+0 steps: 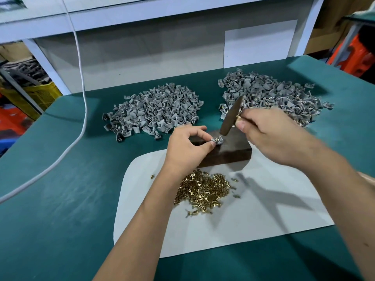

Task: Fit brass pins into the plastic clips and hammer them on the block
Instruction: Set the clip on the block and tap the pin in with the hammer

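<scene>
Hammering is in hand: the left hand (pixel 187 147) pinches a clip (pixel 216 141), seemingly with a pin in it, on the block (pixel 233 151), while the right hand (pixel 269 136), fingers clamped on the hammer (pixel 231 118), needs a square tap clear of the pinching fingers (pixel 205 136).

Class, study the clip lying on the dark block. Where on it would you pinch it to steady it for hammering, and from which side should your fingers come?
Pinch the grey body of the clip at its left end, coming from the left, as the left hand does. The brass pin stands at the right end under the hammer head, so that side must stay free of fingers. The block supports it from below.
</scene>
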Tool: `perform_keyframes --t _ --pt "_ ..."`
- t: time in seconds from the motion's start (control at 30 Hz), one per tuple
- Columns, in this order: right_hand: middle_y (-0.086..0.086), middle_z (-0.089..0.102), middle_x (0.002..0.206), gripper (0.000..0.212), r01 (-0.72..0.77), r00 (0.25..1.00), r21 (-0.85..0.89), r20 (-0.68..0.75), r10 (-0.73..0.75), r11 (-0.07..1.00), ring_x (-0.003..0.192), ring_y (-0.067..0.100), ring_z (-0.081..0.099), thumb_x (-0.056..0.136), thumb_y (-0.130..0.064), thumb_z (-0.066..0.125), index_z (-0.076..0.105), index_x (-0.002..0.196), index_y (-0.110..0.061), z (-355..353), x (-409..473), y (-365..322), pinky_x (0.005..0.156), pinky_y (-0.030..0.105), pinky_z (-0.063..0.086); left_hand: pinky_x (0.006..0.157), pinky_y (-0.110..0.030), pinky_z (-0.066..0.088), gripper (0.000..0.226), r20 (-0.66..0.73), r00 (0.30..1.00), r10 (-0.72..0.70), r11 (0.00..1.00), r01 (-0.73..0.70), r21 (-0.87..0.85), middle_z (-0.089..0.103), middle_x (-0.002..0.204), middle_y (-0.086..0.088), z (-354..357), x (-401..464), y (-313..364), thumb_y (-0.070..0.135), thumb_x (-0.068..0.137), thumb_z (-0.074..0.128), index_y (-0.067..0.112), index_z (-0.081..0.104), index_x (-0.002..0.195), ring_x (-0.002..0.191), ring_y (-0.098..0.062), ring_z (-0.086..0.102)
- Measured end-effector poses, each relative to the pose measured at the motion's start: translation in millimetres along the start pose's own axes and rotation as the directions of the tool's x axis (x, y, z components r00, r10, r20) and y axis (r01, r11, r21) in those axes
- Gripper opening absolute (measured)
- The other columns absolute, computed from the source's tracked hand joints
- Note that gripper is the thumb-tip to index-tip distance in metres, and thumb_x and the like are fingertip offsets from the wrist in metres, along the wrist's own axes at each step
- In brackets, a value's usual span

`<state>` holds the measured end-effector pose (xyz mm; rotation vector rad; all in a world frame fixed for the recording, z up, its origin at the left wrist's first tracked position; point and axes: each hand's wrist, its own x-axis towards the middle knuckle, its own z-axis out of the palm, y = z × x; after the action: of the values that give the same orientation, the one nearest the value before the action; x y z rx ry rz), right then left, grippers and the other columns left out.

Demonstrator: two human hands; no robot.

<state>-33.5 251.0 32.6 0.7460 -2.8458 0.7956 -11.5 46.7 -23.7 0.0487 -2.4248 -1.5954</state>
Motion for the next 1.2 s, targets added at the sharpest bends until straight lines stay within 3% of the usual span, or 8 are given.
perform_keyframes --t 0.17,0.3,0.5,0.63,0.73,0.93,1.07,1.2 --pt "0.002 0.056 0.064 0.026 0.043 0.969 -0.007 -0.244 -0.043 0.999 0.055 0.023 0.053 0.105 -0.038 0.041 0.05 0.086 -0.023 2.3 -2.8 -5.1 0.052 0.034 0.036 0.114 -0.042 0.043 0.017 0.001 1.0 -0.023 1.0 0.023 0.017 0.071 0.124 -0.009 -0.2 1.5 2.0 0.005 0.077 0.085 0.021 0.079 0.075 0.133 -0.019 0.056" --pt "0.008 0.062 0.078 0.027 -0.012 1.0 -0.175 -0.001 0.012 0.984 0.072 0.034 0.058 0.106 -0.038 0.041 0.048 0.084 -0.024 14.8 3.7 -18.1 0.067 0.043 0.051 0.114 -0.025 0.035 0.014 -0.007 1.0 -0.008 0.998 0.009 0.067 0.07 0.126 -0.014 -2.1 0.6 4.0 0.004 0.077 0.085 0.017 0.08 0.081 0.136 -0.01 0.051" --pt "0.0 0.055 0.068 0.026 0.012 0.984 -0.121 -0.177 -0.033 0.993 0.06 0.025 0.054 0.105 -0.042 0.038 0.049 0.088 -0.025 6.6 2.6 -21.1 0.054 0.036 0.043 0.095 0.003 0.026 0.014 -0.022 1.0 -0.004 0.995 0.006 0.096 0.069 0.13 -0.012 -2.5 1.0 5.4 0.007 0.077 0.085 0.021 0.081 0.08 0.123 0.006 0.05" --pt "0.004 0.052 0.075 0.026 -0.016 0.999 -0.271 0.034 0.026 0.962 0.073 0.034 0.056 0.106 -0.04 0.039 0.049 0.086 -0.025 8.4 7.4 -29.0 0.066 0.04 0.046 0.11 -0.018 0.034 0.016 -0.022 1.0 -0.005 0.997 0.006 0.08 0.071 0.124 -0.014 -3.3 0.0 6.9 0.003 0.076 0.084 0.018 0.081 0.081 0.134 -0.006 0.051" --pt "0.004 0.055 0.071 0.027 0.015 0.988 -0.222 -0.149 -0.049 0.975 0.062 0.029 0.052 0.103 -0.045 0.035 0.045 0.084 -0.029 -0.4 8.1 -27.1 0.058 0.036 0.041 0.108 -0.018 0.031 0.012 -0.022 1.0 -0.011 0.995 0.013 0.098 0.07 0.127 -0.01 -1.9 1.3 4.9 0.007 0.077 0.085 0.017 0.082 0.084 0.133 -0.002 0.048" --pt "0.002 0.047 0.071 0.027 -0.034 0.998 -0.31 0.038 0.048 0.95 0.069 0.032 0.049 0.106 -0.041 0.039 0.048 0.086 -0.025 9.0 6.4 -29.6 0.066 0.039 0.043 0.086 0.005 0.025 0.012 -0.03 1.0 0.008 0.995 -0.005 0.103 0.072 0.114 -0.004 -1.6 1.2 3.5 0.003 0.077 0.084 0.011 0.082 0.086 0.12 0.004 0.043" --pt "-0.004 0.044 0.063 0.027 -0.021 0.978 -0.209 -0.206 -0.023 0.978 0.054 0.021 0.045 0.105 -0.043 0.036 0.044 0.086 -0.026 2.1 4.2 -28.5 0.054 0.035 0.037 0.082 0.002 0.023 0.011 -0.034 0.999 0.003 0.994 0.001 0.111 0.07 0.126 -0.008 -1.7 2.1 4.0 0.007 0.078 0.085 0.014 0.082 0.086 0.122 0.005 0.041" --pt "0.001 0.05 0.069 0.034 -0.05 0.997 -0.254 0.037 0.061 0.966 0.059 0.022 0.048 0.107 -0.038 0.037 0.039 0.077 -0.023 14.1 2.6 -28.3 0.062 0.037 0.04 0.088 -0.006 0.023 0.012 -0.031 0.999 0.009 0.993 -0.005 0.114 0.071 0.124 -0.009 -2.6 1.7 4.7 0.004 0.078 0.083 0.012 0.082 0.087 0.125 0.003 0.042"
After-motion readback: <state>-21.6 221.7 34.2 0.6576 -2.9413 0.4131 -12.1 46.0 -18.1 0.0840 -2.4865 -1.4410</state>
